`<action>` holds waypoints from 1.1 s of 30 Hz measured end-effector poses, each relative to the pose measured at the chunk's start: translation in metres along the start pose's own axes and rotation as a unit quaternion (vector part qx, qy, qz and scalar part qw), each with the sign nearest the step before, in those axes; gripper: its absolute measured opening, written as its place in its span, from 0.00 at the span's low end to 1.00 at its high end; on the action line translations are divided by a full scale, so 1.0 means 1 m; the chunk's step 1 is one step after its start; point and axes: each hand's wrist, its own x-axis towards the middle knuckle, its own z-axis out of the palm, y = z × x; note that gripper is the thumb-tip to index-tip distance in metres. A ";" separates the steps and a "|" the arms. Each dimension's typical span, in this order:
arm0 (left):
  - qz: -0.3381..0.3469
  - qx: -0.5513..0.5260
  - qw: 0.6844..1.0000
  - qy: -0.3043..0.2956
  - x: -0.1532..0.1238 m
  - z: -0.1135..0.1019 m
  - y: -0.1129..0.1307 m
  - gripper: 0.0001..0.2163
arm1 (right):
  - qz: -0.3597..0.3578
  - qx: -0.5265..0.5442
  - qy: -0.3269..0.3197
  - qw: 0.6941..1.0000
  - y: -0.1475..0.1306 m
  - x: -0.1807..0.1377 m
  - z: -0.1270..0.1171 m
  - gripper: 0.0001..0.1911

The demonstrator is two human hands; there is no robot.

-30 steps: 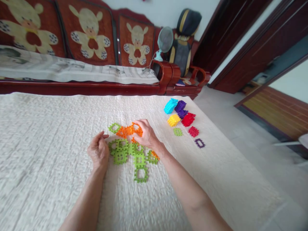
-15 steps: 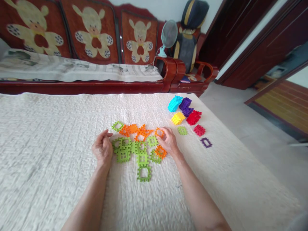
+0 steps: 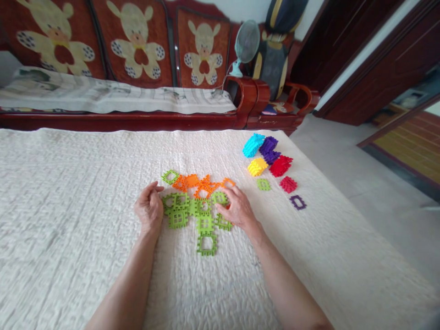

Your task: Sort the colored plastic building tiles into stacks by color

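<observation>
Flat green interlocking plastic tiles (image 3: 205,223) lie in a cluster in front of me, several of them square with window cut-outs. Behind them is a row of orange tiles (image 3: 191,180), with a green frame tile (image 3: 170,177) at its left end. My left hand (image 3: 150,208) rests on its side at the cluster's left edge, fingers curled in and nothing seen in them. Over the right side hovers my right hand (image 3: 239,208), thumb and fingers apart around a green tile (image 3: 220,198). It partly hides an orange tile beneath it, and an orange frame tile (image 3: 228,183) shows beyond its fingertips.
Stacks of cyan (image 3: 253,145), purple (image 3: 269,150), yellow (image 3: 257,167) and red tiles (image 3: 281,165) stand at the back right. Nearby lie a loose green tile (image 3: 263,184) and a purple frame (image 3: 297,202). A white quilted cover (image 3: 85,192) spreads beneath; beyond it is a wooden sofa (image 3: 206,120).
My right hand has moved from the orange frame tile slightly nearer to me, over the green and orange tiles at right, and its fingers have spread. My left hand has barely moved.
</observation>
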 end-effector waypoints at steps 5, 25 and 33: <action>0.004 -0.003 1.000 0.006 0.002 -0.001 -0.001 0.14 | 0.060 -0.041 -0.027 0.997 -0.018 0.003 0.010 0.29; -0.009 0.007 1.000 -0.003 0.000 -0.002 0.003 0.15 | 0.004 -0.006 0.099 0.995 0.073 -0.003 -0.052 0.28; -0.017 -0.010 1.000 0.006 0.000 0.000 0.007 0.15 | 0.131 -0.083 0.105 0.982 0.058 -0.015 -0.016 0.22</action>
